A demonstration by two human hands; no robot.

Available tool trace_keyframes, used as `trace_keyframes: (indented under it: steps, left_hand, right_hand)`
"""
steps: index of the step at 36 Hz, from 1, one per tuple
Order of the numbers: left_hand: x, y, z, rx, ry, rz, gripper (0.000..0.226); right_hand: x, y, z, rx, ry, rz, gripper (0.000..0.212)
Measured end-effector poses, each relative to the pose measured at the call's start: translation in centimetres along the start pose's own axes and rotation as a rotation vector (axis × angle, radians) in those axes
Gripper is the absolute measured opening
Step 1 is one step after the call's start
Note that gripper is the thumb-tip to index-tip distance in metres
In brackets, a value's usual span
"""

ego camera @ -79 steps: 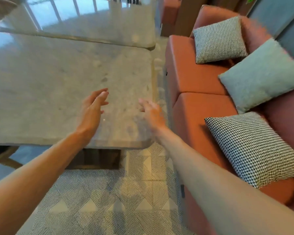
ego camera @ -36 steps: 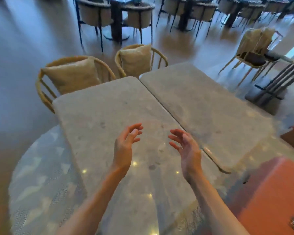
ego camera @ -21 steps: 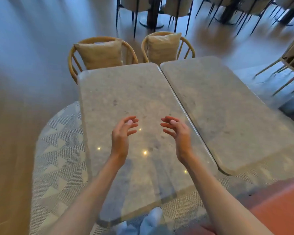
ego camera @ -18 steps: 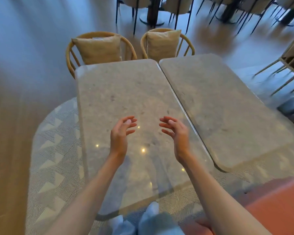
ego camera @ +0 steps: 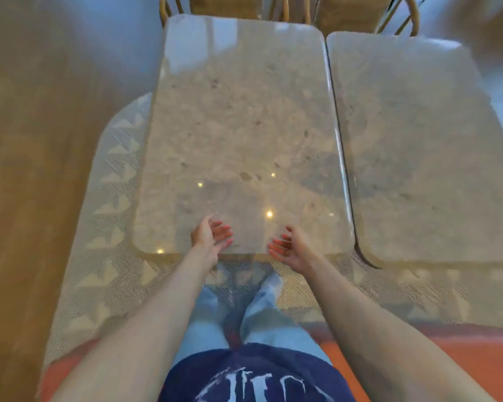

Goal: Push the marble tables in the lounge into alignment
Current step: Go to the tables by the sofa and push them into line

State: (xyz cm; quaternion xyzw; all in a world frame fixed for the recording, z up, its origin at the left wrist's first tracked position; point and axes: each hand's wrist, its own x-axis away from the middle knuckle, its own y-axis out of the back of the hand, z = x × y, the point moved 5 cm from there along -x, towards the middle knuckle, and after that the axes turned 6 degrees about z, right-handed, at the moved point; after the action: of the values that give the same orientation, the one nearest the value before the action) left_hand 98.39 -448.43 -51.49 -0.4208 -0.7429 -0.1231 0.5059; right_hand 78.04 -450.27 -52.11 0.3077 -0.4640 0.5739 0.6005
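As both hands [ego camera: 212,237] [ego camera: 288,248] hover unclenched, empty, expect the left table [ego camera: 238,134] heavy, rigid, slick; grip its near edge.

— What is seen underfoot?
— A wooden floor [ego camera: 26,169], on which a patterned rug [ego camera: 111,216] is laid.
— And on the rug?
— Two marble tables are stood side by side: the left table [ego camera: 238,126] and the right table [ego camera: 418,146], parted by a narrow gap. Nothing is seen lying on either top.
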Motion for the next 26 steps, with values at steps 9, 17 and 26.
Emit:
trace_keyframes:
  steps: [9, 17, 26]
  left_hand:
    - [-0.2, 2.1, 6.3, 0.087, 0.249, -0.182, 0.045]
    - [-1.8, 2.6, 9.3, 0.409, 0.195, -0.107, 0.071]
    - [-2.1, 2.4, 10.0, 0.542, 0.012, 0.103, 0.053]
  right_hand:
    - [-2.3, 5.0, -4.7, 0.096, -0.159, -0.058, 0.055]
    - [-4.3, 4.9, -5.7, -0.427, 0.056, 0.004, 0.041]
    - [-3.4, 5.0, -6.2, -0.488, 0.126, 0.025, 0.048]
